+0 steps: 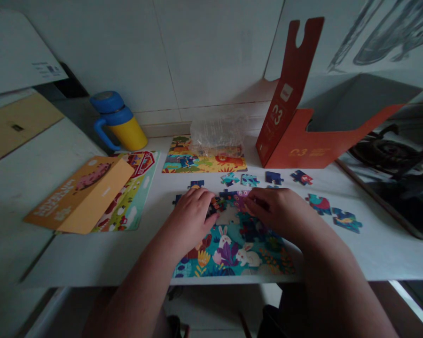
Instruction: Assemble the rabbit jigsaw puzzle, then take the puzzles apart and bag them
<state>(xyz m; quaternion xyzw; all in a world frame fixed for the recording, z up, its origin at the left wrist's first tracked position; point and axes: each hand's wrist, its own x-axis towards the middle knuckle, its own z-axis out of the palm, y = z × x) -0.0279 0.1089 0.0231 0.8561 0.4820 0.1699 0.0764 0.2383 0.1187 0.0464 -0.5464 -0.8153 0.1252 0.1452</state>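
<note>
A partly assembled jigsaw puzzle (229, 270) with white rabbits, leaves and flowers lies near the table's front edge. Over its left upper part, my left hand (192, 216) is curled, with thumb and forefinger around a dark puzzle piece (211, 210). On the other side, my right hand (285, 211) is closed, its fingertips pinching a pink-purple puzzle piece (242, 201) at the upper edge. A gap in the puzzle shows the white tabletop between my hands. Parts of the puzzle are hidden beneath both hands.
Loose puzzle pieces (274, 178) lie behind and right of the puzzle. An open orange box (303, 145) stands behind them. Clear plastic packaging (216, 134) rests on a yellow animal picture (183, 162). Leftward are a blue-yellow bottle (127, 131) and an orange carton (81, 192); a stove (402, 188) is at right.
</note>
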